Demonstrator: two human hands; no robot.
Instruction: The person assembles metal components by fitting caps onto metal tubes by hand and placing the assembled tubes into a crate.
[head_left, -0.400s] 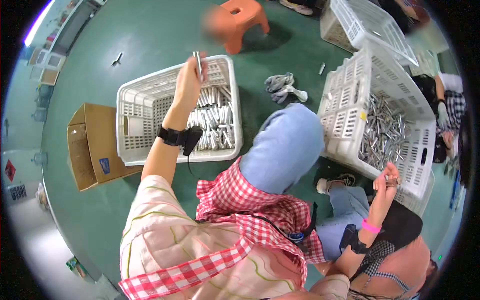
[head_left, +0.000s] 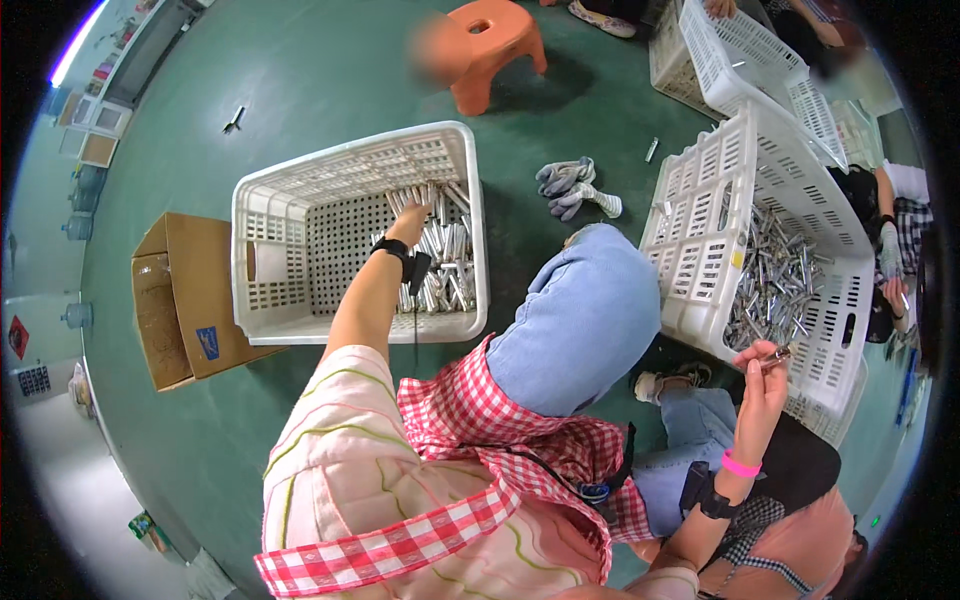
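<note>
My left hand reaches down into the left white plastic basket, at the top of the stacked silvery metal tubes. Its fingers look drawn together, but their tips are lost among the tubes, so what they hold is hidden. On the right, my right hand pinches a shiny metal tube between thumb and fingers. That hand is raised at the near edge of the right white basket, which is tilted and holds a jumbled heap of metal tubes.
A cardboard box stands left of the left basket. Grey work gloves and a loose tube lie on the green floor between the baskets. An orange stool stands beyond. Co-workers sit at the right, one with a gloved hand.
My left hand has gone from above the left basket, with a metal tube in it, down into the stacked tubes. My right hand has moved slightly left and turned, showing the tube it pinches.
</note>
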